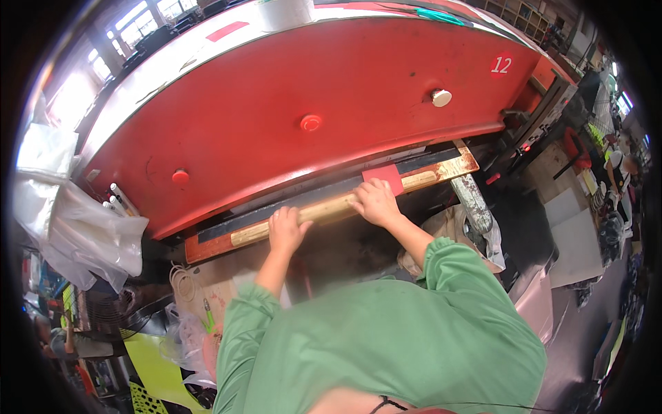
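Note:
My left hand (286, 230) rests on the light wooden front edge (322, 210) of a narrow ledge, its fingers stretched toward the dark strip (286, 205) behind and its thumb spread aside. Further right, my right hand (376, 203) lies over the same edge. Its fingers reach the lower left side of a small flat red piece (390, 177), and the thumb sits apart on the wood. That piece lies across the dark strip, its far end close under the machine's red front panel (241, 110). Neither palm shows.
On the panel are two red buttons (312, 123) (181, 177) and a pale knob (441, 98). A white tub (285, 14) stands on the machine's top. Clear plastic bags (96, 228) hang at left. A worn metal arm (472, 201) juts out below the ledge's right end.

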Action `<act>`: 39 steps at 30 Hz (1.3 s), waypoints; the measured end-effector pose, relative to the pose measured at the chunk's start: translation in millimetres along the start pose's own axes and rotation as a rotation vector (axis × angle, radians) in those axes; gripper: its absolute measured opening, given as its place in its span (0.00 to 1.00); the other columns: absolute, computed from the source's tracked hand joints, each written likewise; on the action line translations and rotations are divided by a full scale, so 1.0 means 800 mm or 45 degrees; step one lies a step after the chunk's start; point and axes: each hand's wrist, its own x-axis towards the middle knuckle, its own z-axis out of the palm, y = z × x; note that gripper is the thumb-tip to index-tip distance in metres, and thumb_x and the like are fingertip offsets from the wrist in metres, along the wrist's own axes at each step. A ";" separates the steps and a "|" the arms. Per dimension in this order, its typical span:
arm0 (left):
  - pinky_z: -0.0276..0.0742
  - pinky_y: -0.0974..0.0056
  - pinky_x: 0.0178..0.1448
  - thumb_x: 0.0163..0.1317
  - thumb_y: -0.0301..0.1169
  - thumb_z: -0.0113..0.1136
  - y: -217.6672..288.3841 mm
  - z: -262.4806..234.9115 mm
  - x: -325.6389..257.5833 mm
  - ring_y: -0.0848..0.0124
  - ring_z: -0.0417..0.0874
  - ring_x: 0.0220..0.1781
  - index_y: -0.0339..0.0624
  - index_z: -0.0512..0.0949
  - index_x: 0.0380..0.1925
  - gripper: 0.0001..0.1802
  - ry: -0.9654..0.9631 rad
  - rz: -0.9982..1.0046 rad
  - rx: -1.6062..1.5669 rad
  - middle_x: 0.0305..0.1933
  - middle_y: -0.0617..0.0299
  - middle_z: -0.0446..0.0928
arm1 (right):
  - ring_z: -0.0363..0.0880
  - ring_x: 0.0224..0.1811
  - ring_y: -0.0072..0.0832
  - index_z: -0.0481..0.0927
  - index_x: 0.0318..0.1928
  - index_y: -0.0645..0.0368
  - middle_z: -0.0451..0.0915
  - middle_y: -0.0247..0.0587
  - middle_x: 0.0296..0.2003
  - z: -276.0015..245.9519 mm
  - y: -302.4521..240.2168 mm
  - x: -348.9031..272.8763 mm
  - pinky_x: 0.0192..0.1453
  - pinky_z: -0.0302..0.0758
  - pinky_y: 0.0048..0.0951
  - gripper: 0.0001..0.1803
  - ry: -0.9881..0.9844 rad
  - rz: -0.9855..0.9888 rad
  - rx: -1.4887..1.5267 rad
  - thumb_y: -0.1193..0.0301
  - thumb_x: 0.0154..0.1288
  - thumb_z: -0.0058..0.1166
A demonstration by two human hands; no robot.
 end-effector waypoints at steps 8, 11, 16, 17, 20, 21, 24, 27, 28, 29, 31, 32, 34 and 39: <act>0.73 0.51 0.53 0.48 0.45 0.74 0.003 -0.004 0.003 0.53 0.77 0.48 0.42 0.78 0.42 0.26 -0.068 -0.049 0.021 0.41 0.54 0.75 | 0.73 0.52 0.40 0.83 0.40 0.54 0.81 0.37 0.40 0.011 -0.012 -0.011 0.57 0.66 0.46 0.17 0.179 -0.003 -0.035 0.55 0.59 0.61; 0.75 0.50 0.50 0.48 0.44 0.75 0.003 -0.008 0.005 0.49 0.78 0.45 0.40 0.79 0.41 0.26 0.020 0.006 -0.015 0.41 0.51 0.76 | 0.73 0.53 0.40 0.83 0.40 0.54 0.81 0.38 0.41 0.009 -0.014 -0.009 0.57 0.66 0.46 0.18 0.116 0.063 -0.048 0.54 0.59 0.61; 0.75 0.49 0.50 0.49 0.41 0.75 0.010 -0.020 -0.003 0.49 0.78 0.45 0.39 0.79 0.41 0.24 -0.037 -0.008 -0.071 0.41 0.50 0.76 | 0.73 0.53 0.40 0.84 0.41 0.54 0.82 0.40 0.41 -0.010 -0.023 -0.016 0.61 0.65 0.45 0.20 0.028 0.079 -0.054 0.51 0.63 0.57; 0.75 0.49 0.50 0.49 0.41 0.75 0.014 -0.025 -0.009 0.49 0.78 0.45 0.38 0.79 0.41 0.24 -0.050 -0.019 -0.082 0.41 0.50 0.76 | 0.73 0.53 0.40 0.84 0.41 0.54 0.82 0.40 0.41 -0.018 -0.027 -0.024 0.61 0.65 0.44 0.21 0.005 0.071 -0.058 0.50 0.62 0.57; 0.74 0.50 0.50 0.50 0.42 0.73 0.032 -0.042 -0.035 0.51 0.77 0.45 0.41 0.79 0.40 0.22 -0.121 -0.034 -0.125 0.40 0.51 0.75 | 0.73 0.54 0.41 0.84 0.43 0.55 0.82 0.42 0.42 -0.048 -0.037 -0.050 0.62 0.66 0.44 0.24 -0.215 0.076 -0.041 0.48 0.60 0.59; 0.74 0.49 0.50 0.50 0.42 0.73 0.039 -0.049 -0.047 0.50 0.77 0.45 0.41 0.79 0.39 0.21 -0.134 -0.033 -0.151 0.39 0.51 0.75 | 0.73 0.55 0.41 0.84 0.44 0.55 0.82 0.42 0.42 -0.060 -0.037 -0.059 0.62 0.66 0.44 0.25 -0.305 0.063 -0.020 0.47 0.60 0.59; 0.76 0.49 0.43 0.52 0.44 0.71 0.054 -0.079 -0.073 0.50 0.79 0.39 0.40 0.81 0.31 0.18 -0.318 -0.007 -0.197 0.33 0.51 0.76 | 0.80 0.44 0.46 0.84 0.47 0.57 0.84 0.47 0.41 -0.089 -0.028 -0.067 0.51 0.75 0.43 0.25 -0.533 0.256 0.251 0.50 0.60 0.62; 0.77 0.52 0.40 0.52 0.45 0.71 0.072 -0.099 -0.083 0.54 0.81 0.37 0.42 0.82 0.29 0.17 -0.502 -0.011 -0.134 0.32 0.54 0.79 | 0.83 0.45 0.47 0.80 0.52 0.65 0.82 0.55 0.47 -0.096 -0.036 -0.053 0.54 0.78 0.41 0.26 -0.097 0.466 0.466 0.56 0.64 0.60; 0.77 0.53 0.42 0.50 0.43 0.72 0.079 -0.102 -0.082 0.55 0.81 0.37 0.42 0.82 0.31 0.17 -0.300 0.112 -0.141 0.32 0.55 0.78 | 0.80 0.50 0.47 0.78 0.56 0.65 0.79 0.56 0.51 -0.095 -0.041 -0.043 0.58 0.76 0.41 0.30 0.003 0.427 0.408 0.55 0.62 0.61; 0.76 0.54 0.43 0.49 0.42 0.73 0.085 -0.103 -0.080 0.56 0.80 0.37 0.42 0.82 0.33 0.18 -0.099 0.230 -0.155 0.32 0.57 0.78 | 0.78 0.55 0.48 0.75 0.59 0.64 0.77 0.57 0.55 -0.093 -0.048 -0.033 0.62 0.73 0.41 0.33 0.054 0.457 0.339 0.54 0.60 0.63; 0.74 0.52 0.55 0.45 0.40 0.74 0.095 -0.105 -0.076 0.54 0.79 0.49 0.41 0.81 0.46 0.27 -0.109 0.288 -0.181 0.46 0.55 0.79 | 0.73 0.60 0.50 0.72 0.62 0.63 0.73 0.58 0.60 -0.083 -0.073 -0.019 0.65 0.71 0.42 0.38 0.056 0.518 0.230 0.54 0.56 0.66; 0.72 0.51 0.58 0.45 0.40 0.75 0.102 -0.105 -0.076 0.53 0.77 0.53 0.41 0.81 0.49 0.29 -0.103 0.321 -0.170 0.51 0.54 0.78 | 0.71 0.62 0.51 0.70 0.64 0.63 0.72 0.58 0.62 -0.078 -0.086 -0.015 0.66 0.70 0.43 0.41 0.049 0.570 0.172 0.53 0.55 0.67; 0.66 0.48 0.68 0.46 0.42 0.75 0.109 -0.106 -0.079 0.47 0.71 0.65 0.43 0.76 0.60 0.38 -0.271 0.342 -0.167 0.64 0.50 0.72 | 0.70 0.61 0.54 0.68 0.66 0.60 0.69 0.57 0.64 -0.074 -0.106 -0.020 0.65 0.70 0.44 0.44 -0.083 0.590 0.104 0.54 0.52 0.68; 0.64 0.45 0.71 0.46 0.45 0.76 0.132 -0.116 -0.119 0.43 0.67 0.69 0.46 0.74 0.63 0.42 -0.437 0.304 -0.223 0.68 0.48 0.69 | 0.73 0.50 0.51 0.73 0.64 0.52 0.68 0.51 0.62 -0.070 -0.127 -0.064 0.53 0.72 0.48 0.42 -0.001 0.524 -0.096 0.57 0.46 0.73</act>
